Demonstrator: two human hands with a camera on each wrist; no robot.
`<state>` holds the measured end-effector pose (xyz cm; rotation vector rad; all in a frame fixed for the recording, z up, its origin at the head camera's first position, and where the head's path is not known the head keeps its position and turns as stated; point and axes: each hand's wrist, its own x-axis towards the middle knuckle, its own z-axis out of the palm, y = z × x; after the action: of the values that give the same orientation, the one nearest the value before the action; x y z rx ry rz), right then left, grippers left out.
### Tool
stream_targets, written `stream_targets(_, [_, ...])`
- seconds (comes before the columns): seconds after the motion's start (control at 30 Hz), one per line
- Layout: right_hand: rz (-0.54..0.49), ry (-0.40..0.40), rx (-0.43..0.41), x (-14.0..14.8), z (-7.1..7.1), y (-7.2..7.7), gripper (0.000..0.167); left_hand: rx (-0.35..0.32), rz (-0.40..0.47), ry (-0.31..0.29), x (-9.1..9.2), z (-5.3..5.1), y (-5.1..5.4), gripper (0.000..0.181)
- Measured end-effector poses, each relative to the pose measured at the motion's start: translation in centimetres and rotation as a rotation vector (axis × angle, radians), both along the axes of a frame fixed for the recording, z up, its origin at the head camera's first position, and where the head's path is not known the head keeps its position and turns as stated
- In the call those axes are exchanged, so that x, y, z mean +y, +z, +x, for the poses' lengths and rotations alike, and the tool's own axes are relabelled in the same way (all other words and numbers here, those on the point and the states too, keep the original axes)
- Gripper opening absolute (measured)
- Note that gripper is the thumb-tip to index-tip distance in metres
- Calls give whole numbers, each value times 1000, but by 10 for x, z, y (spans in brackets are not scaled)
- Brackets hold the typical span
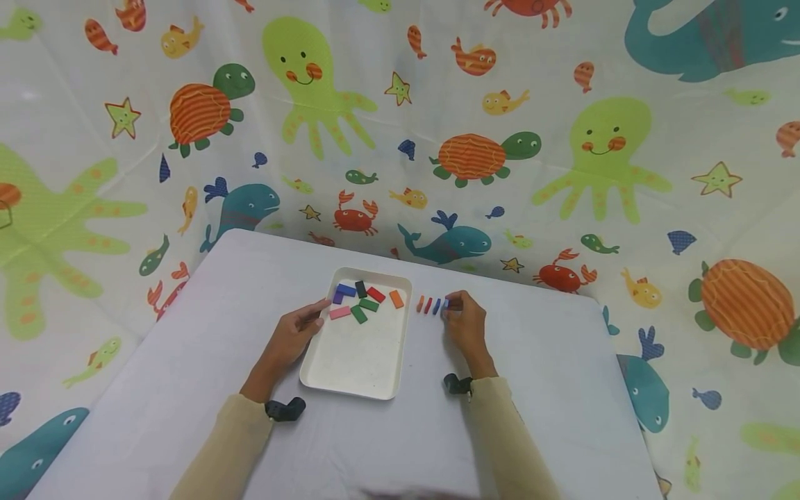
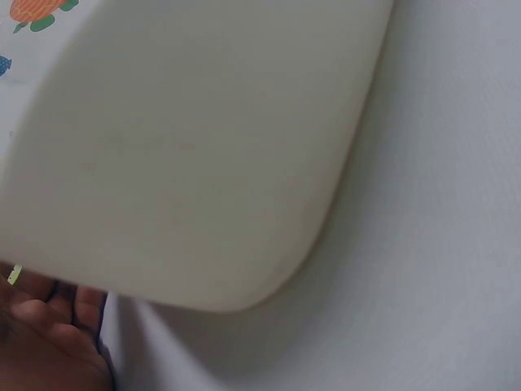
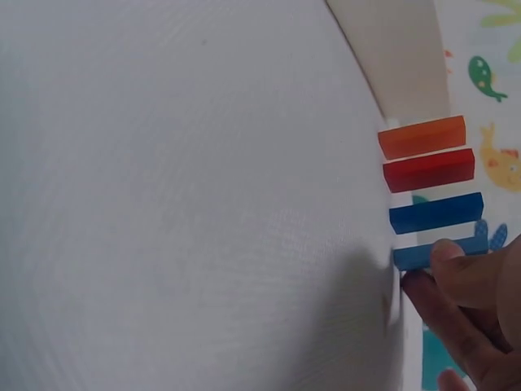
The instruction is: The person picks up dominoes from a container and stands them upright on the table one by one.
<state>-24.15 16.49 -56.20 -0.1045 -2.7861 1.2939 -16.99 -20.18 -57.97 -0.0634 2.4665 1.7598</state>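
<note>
Right hand (image 1: pixel 465 323) is pinching the light blue block (image 3: pixel 413 258) just right of the dark blue block (image 3: pixel 435 213), outside the tray (image 1: pixel 356 357). Left hand (image 1: pixel 297 332), well apart, is gripping the tray's left rim. Placing is probably needing a gentle release, keeping gaps even.

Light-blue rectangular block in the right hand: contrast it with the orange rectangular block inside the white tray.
The light-blue block stands on edge; the orange block lies flat. The right hand pinches the light-blue block, while no hand touches the orange block. The light-blue block is outside the tray, the orange block inside. Both are rectangular.
</note>
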Motion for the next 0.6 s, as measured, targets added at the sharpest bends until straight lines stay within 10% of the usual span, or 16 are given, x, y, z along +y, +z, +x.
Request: stream_targets(0.6, [8, -9, 49, 1, 1, 6, 46, -4, 1, -3, 1, 1, 3, 48])
